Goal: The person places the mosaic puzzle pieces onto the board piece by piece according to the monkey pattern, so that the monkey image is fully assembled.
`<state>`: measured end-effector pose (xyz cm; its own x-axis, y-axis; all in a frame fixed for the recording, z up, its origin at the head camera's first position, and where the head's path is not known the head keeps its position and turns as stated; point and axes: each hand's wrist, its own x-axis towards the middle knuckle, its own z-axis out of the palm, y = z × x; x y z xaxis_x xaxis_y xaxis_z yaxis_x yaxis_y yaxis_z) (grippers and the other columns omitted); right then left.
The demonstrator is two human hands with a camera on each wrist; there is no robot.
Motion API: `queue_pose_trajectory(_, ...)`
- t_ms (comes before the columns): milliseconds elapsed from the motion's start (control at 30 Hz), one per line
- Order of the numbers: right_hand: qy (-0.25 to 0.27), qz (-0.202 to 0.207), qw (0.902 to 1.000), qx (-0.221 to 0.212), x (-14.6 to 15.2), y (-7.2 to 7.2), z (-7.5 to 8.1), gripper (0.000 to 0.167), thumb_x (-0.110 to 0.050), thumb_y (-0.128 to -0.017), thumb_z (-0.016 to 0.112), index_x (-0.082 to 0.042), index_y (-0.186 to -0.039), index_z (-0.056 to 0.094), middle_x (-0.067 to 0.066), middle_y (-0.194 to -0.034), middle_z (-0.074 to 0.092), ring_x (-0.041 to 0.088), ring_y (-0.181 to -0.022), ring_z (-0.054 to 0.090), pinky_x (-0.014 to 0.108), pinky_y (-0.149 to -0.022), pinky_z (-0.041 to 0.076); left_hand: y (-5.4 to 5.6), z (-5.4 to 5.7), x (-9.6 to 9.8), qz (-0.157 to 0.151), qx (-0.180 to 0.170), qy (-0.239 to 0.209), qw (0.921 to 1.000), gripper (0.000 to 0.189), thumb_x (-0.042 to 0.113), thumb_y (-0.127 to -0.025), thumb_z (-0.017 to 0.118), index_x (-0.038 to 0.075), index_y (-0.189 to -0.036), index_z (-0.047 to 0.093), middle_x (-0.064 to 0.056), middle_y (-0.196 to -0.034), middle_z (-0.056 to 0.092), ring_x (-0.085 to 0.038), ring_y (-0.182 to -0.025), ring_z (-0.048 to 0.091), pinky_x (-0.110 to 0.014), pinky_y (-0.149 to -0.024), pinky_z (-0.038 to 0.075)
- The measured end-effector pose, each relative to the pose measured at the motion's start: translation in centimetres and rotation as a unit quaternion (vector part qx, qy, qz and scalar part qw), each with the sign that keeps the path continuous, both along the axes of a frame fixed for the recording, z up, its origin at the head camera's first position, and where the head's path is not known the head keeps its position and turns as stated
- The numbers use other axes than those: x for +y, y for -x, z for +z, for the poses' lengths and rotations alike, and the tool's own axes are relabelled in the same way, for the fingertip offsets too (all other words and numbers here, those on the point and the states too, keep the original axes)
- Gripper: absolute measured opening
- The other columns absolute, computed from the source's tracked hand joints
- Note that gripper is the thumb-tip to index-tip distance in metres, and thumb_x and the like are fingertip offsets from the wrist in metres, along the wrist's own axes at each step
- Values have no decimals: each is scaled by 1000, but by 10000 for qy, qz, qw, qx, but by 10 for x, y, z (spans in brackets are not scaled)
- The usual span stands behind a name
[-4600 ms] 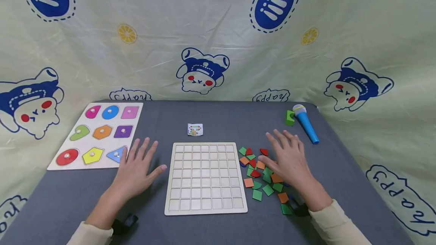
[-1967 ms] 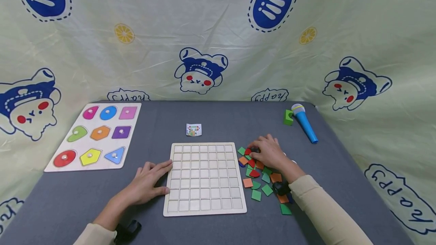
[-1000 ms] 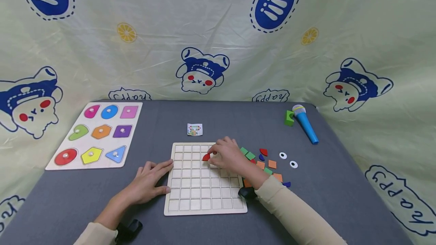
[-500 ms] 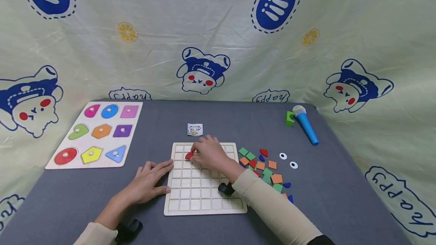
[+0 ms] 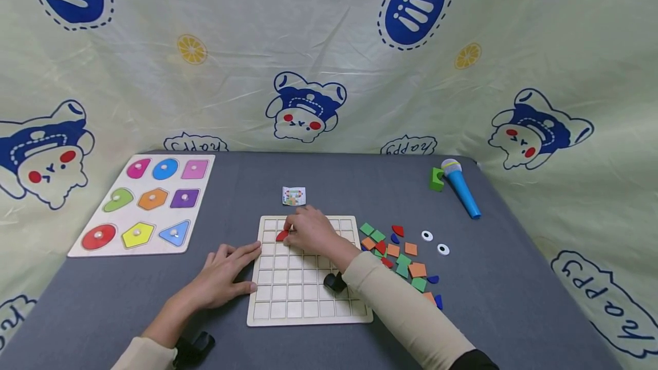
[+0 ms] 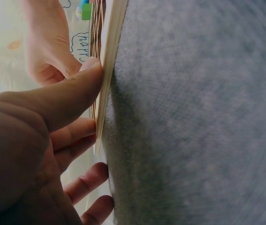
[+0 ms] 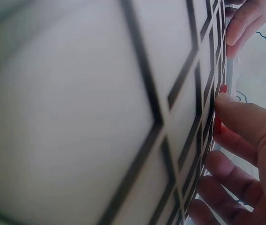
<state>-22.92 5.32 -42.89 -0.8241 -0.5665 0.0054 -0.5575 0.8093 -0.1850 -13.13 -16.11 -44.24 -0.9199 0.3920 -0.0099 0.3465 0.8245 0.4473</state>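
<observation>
My left hand (image 5: 221,278) rests at the left edge of a pale wooden grid board (image 5: 288,293), its thumb and fingertips touching the rim. In the left wrist view, the thumb (image 6: 74,89) lies against the board's edge with the other fingers spread below. Over the board's upper left squares, my right hand (image 5: 316,233) pinches a red curved-edged tile (image 5: 281,236) between thumb and fingers. The right wrist view shows the red tile (image 7: 218,125) at the grid surface, partly hidden by the thumb; the remaining fingers are loosely bent.
Loose green, orange, red and blue tiles (image 5: 403,260) lie right of the board, with two white rings (image 5: 443,249) beyond. A small picture card (image 5: 294,196) lies behind it. A knobbed shape puzzle (image 5: 100,216) sits left; a blue microphone (image 5: 465,190) and green block (image 5: 436,180) are back right.
Both hands were spread over the table at first. My left hand came to the board's edge; my right picked the red tile from the pile and carried it left onto the grid's upper left.
</observation>
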Motion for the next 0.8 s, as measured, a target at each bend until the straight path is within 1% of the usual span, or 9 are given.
queue_pose_trajectory(200,228,-33,9997,-55,1,2,-5,19,-37,-83,70,-24,-96,71,-6,-90,62,12,-79,45,25,-71,36,0,-1,0,7,7,6,10000,70,32,-79,74,15,-141,47,0,-148,42,-22,-110,40,-36,-78,26)
queue_pose_trajectory(400,334,-101,9994,43,2,2,-7,22,-37,-82,71,-22,-98,71,-4,-89,61,13,-82,47,26,-73,38,0,-1,0,26,-11,5,10000,70,32,-79,74,16,-141,46,1,-149,41,-21,-111,40,-36,-78,26)
queue_pose_trajectory(567,486,-195,9986,-103,3,1,-8,21,-36,-82,71,-23,-98,72,-4,-88,60,12,-82,45,26,-73,36,0,-2,0,14,-22,20,10000,70,32,-79,74,16,-141,46,2,-149,41,-21,-110,40,-36,-78,26)
queue_pose_trajectory(800,487,-206,9985,-110,4,0,-9,21,-36,-82,71,-24,-100,72,-4,-90,59,12,-80,44,25,-72,35,0,-1,0,24,-33,29,10000,70,32,-79,74,16,-141,46,2,-149,41,-21,-110,40,-37,-79,26)
